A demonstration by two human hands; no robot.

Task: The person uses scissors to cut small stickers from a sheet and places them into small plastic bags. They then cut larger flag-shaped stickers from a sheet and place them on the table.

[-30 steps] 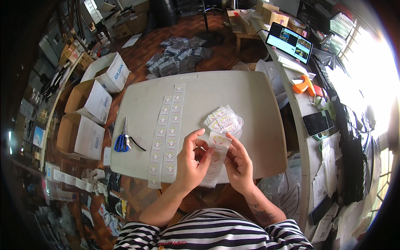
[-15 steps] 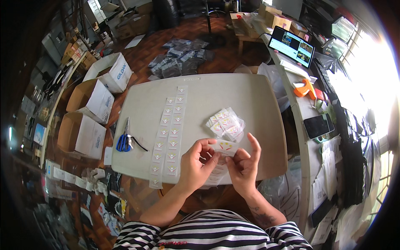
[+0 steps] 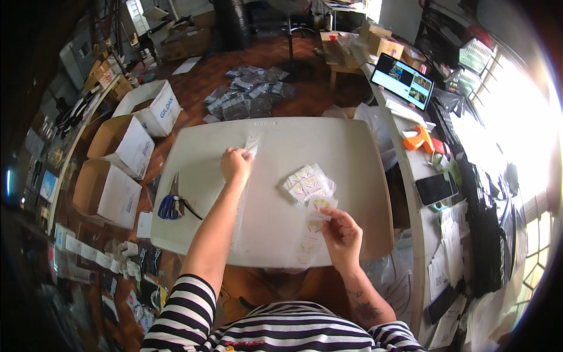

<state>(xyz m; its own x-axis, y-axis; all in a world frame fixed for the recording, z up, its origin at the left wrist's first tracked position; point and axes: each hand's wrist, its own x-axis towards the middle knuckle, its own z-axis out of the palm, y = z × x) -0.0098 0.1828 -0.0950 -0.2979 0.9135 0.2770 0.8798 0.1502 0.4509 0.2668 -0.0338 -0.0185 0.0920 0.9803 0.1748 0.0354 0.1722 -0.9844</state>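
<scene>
My left hand [image 3: 236, 165] reaches to the far left part of the table, fingers closed at the far end of a clear strip of printed labels [image 3: 253, 141]. My forearm hides most of the strips lying there. My right hand [image 3: 342, 236] pinches another clear label strip [image 3: 311, 243] near its top; this strip carries yellow and red prints and hangs down toward the near table edge. Just beyond it lies a pile of cut label pieces [image 3: 308, 181] with similar prints. Blue-handled scissors [image 3: 170, 206] rest at the table's left side, next to a dark strap-like piece [image 3: 190, 207].
The pale table [image 3: 193, 141] has rounded corners. Open cartons [image 3: 120, 196] line its left side. On the right, a long counter [image 3: 404, 152] holds a tablet [image 3: 402, 81], an orange tool [image 3: 417, 138] and a phone [image 3: 436, 188]. Plastic-bagged items [image 3: 249, 94] lie on the floor beyond.
My left hand has let go of the strip held with my right hand and moved forward and left to the strips on the table. My right hand still holds its strip.
</scene>
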